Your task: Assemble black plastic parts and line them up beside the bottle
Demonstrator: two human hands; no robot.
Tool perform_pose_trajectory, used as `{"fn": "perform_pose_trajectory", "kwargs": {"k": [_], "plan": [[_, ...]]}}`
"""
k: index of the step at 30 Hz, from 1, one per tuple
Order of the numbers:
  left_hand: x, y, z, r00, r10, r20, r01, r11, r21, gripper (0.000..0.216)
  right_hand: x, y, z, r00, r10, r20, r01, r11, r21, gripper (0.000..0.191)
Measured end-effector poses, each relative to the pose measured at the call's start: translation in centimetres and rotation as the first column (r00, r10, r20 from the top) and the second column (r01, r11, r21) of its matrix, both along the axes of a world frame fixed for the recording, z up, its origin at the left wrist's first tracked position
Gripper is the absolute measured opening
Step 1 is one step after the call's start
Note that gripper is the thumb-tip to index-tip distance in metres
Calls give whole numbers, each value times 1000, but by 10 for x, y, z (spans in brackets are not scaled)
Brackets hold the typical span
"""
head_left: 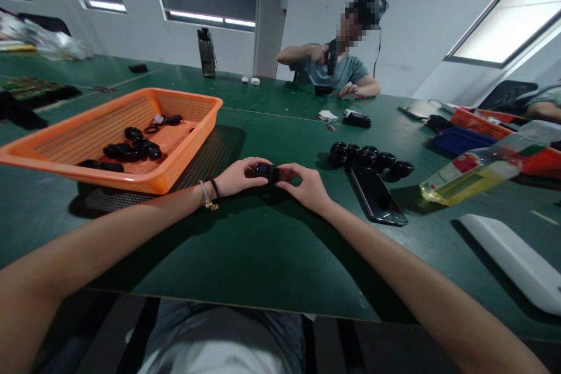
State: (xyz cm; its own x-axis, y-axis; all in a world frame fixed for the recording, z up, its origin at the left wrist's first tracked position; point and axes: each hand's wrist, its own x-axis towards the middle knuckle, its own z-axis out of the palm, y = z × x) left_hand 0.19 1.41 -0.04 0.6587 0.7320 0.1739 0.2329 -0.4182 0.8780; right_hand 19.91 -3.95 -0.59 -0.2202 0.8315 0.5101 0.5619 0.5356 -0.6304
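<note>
A small black cylindrical part [265,172] is between my two hands, low over the table in front of me. My left hand [240,177] is closed on its left end, thumb and fingers pinching it. My right hand [307,187] pinches the right end of the same part. My fingers hide some of its shape, and its exact kind does not show. To the left, an orange plastic basket [163,178] holds several loose black parts [131,151]. Right of my hands stands a cluster of similar black ring-like parts [366,156].
A phone [377,196] lies right of my right hand, near a bottle of yellow liquid [477,170] and a white oblong object [511,260]. Across the green table [272,251] a person [346,70] holds a power tool. A dark water bottle [206,54] stands at the back.
</note>
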Motion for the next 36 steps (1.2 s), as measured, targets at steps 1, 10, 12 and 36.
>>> {"fn": "perform_pose_trajectory", "kwargs": {"k": [1,10,12,36], "plan": [[0,0,0,1000,1,2,-1,1000,-3,48,0,0,0,1000,2,4,-2,1000,2,26],[0,0,0,1000,-1,-5,1,1000,1,47,1,0,1,999,-20,42,18,998,65,26],[0,0,0,1000,-2,-11,2,1000,4,48,1,0,1,999,-23,47,20,998,60,26],[-1,1,0,1000,1,-17,-1,1000,2,48,0,0,1,1000,-17,17,16,999,33,23]]}}
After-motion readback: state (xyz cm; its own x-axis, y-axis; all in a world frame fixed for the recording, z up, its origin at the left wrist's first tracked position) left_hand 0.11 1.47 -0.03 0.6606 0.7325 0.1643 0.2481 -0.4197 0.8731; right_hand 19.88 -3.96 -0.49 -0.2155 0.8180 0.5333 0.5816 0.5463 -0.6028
